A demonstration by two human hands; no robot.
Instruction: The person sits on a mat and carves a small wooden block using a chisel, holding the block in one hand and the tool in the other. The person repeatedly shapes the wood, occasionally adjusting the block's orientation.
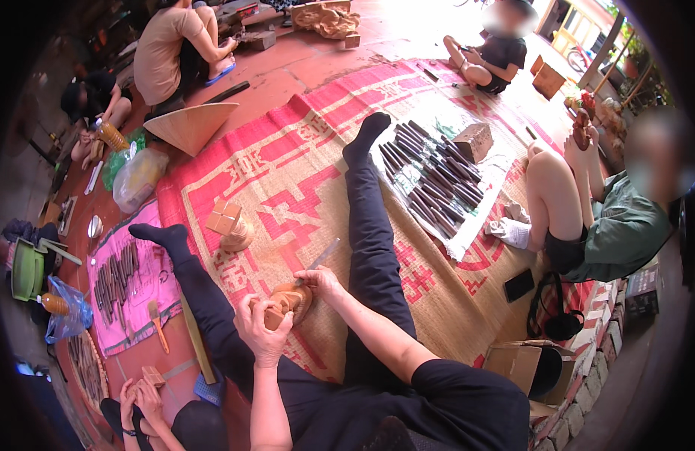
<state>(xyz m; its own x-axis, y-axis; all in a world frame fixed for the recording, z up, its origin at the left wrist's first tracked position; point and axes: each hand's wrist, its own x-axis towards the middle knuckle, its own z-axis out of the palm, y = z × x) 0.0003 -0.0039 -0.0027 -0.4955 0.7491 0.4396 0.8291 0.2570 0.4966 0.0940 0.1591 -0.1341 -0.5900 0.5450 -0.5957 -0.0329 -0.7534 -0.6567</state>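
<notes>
Red woven mat covers the floor where the person sits with legs spread. Left hand is clamped around a wooden carving held between the legs. Right hand grips a chisel, its tip on the carving. Rows of dark chisels lie on a cloth beyond the right leg.

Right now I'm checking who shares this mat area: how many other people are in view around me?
5, maybe more hidden: one crouching top left, one beside them in black, one sitting top right, one in green at right, one at bottom left.
</notes>
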